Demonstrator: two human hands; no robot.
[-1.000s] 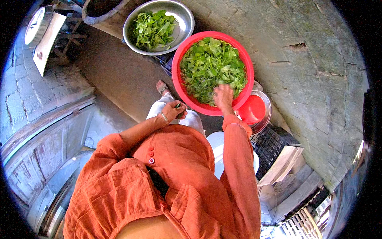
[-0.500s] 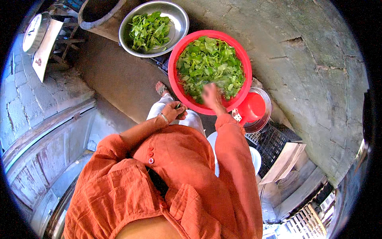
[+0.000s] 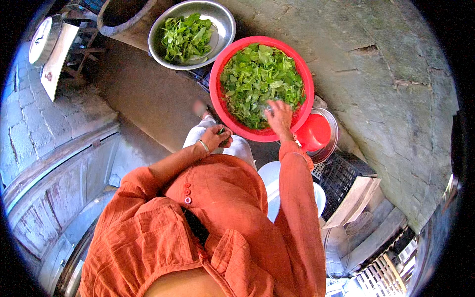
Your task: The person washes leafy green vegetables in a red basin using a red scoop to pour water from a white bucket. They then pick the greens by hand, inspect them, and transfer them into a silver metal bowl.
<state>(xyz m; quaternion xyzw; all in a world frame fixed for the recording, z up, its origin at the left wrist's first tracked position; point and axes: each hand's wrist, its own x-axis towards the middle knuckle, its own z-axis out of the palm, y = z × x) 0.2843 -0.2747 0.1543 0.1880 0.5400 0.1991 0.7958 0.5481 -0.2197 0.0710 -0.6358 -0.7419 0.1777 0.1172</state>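
A red plastic basin [image 3: 217, 97] holds a thick heap of leafy greens [image 3: 260, 74] in water. My right hand [image 3: 280, 119] is at the basin's near right, its fingers apart and touching the wet leaves; a pale glint of water shows by the fingertips. My left hand [image 3: 216, 138], with a bangle at its wrist, is held closed over my lap, just outside the basin's near left rim. A bit of dark green shows between its fingers, likely leaves. Beyond, a steel bowl [image 3: 223, 25] contains a smaller pile of the same greens.
Right of the basin, a red dipper [image 3: 313, 132] lies in a metal pan [image 3: 332, 141]. A black crate [image 3: 339, 175] and a white container [image 3: 270, 173] stand nearer me. A concrete wall [image 3: 386, 94] curves along the right. A round scale [image 3: 42, 42] is at far left.
My right hand has shifted rightward over the greens, and its fingers show more clearly. My left hand has barely moved.
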